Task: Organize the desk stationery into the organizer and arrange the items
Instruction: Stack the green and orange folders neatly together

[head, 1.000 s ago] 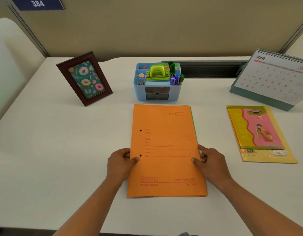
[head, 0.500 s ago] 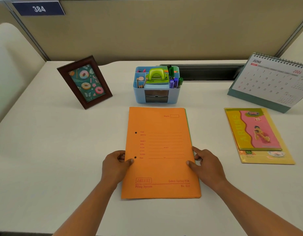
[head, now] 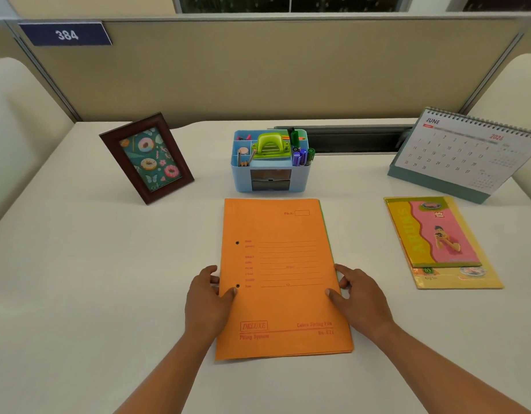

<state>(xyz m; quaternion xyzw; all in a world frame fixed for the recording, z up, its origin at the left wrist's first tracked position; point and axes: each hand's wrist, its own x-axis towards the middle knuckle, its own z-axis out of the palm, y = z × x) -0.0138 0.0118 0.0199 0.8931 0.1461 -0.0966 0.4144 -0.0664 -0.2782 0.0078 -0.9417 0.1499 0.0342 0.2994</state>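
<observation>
Gripping the folder [head: 282, 264] by its long sides: left hand [head: 207, 297] at the left edge, right hand [head: 360, 297] at the right edge, thumbs on the orange cover, fingers curled at the sides. Lying flat on the desk [head: 109, 279], with a thin green edge peeking out along its right side. Just beyond its far end, the blue organizer [head: 270, 177], holding a green hole punch [head: 270, 144] and markers [head: 300, 156]. Farther left, a picture frame [head: 146, 158] leaning back; to the right, booklets [head: 437, 243] lying flat, a calendar [head: 461, 153] standing behind them.
</observation>
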